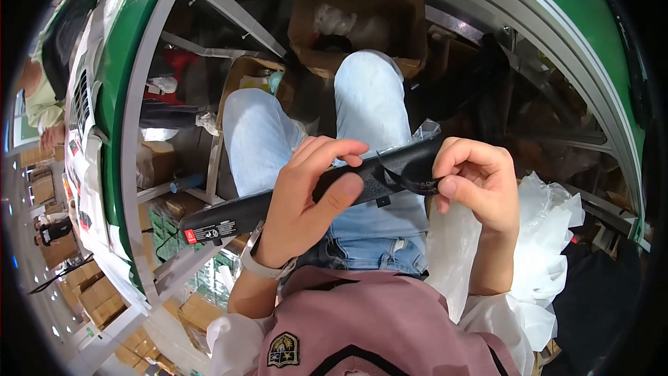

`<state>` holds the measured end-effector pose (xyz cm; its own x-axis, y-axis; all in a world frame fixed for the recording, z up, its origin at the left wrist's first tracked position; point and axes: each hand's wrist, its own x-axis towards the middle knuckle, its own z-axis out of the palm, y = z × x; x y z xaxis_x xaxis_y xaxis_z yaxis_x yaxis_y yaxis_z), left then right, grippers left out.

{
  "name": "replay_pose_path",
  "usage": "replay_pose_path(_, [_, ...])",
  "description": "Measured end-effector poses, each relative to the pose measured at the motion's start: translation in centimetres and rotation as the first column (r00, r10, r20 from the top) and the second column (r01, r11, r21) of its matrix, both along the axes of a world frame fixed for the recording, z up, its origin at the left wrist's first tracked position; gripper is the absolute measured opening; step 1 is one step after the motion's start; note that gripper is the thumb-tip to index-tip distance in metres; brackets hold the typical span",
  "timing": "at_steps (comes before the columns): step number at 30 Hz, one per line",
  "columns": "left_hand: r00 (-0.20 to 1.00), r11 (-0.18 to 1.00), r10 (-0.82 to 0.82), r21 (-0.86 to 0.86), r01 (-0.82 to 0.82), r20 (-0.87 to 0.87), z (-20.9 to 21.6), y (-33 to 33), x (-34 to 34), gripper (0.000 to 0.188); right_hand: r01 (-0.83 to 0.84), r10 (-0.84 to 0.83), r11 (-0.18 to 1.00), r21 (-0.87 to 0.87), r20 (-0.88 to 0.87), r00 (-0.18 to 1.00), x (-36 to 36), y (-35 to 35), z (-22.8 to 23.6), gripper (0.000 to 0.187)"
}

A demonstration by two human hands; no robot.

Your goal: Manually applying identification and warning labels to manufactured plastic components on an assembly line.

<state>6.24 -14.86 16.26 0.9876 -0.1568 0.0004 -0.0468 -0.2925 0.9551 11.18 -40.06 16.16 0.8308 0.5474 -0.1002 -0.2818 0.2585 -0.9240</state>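
A long, slim black bar (233, 214) lies slantwise above my lap, with a red and white label near its left end. My left hand (306, 188) lies across its middle, fingers and thumb curled about it, a watch band on the wrist. At the bar's right end, my right hand (480, 177) pinches the edge of a curved black strip (416, 166) between thumb and fingers. The strip bends up from the bar's surface; I cannot tell whether it is film or tape. Clear plastic film (426, 130) shows behind that end.
Ahead of my knees stands an open cardboard box (306, 35) with clear plastic inside. White plastic sheeting (550, 230) is heaped at my right. A green-topped bench (120, 97) with papers runs along the left, where another person's hand (52, 137) shows. Metal frame bars (202, 0) surround me.
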Motion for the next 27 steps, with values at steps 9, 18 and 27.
replay_pose_path(9, [0.997,0.996,-0.069,0.067,0.066,0.043,-0.6,0.5,0.2,0.032,-0.004,0.008,0.995,0.097,-0.039,0.999,-0.1,0.2,-0.1,0.012])
replay_pose_path(18, [0.997,0.997,0.073,-0.007,-0.073,0.019,-0.4,0.5,-0.5,0.03,0.134,-0.095,0.98,-0.145,0.248,0.964,-0.4,1.4,0.3,0.017])
replay_pose_path(27, [0.998,0.998,0.064,0.018,-0.064,0.014,0.1,0.0,-0.1,0.033,0.019,0.026,0.994,-0.112,0.385,0.922,0.2,1.2,0.3,0.018])
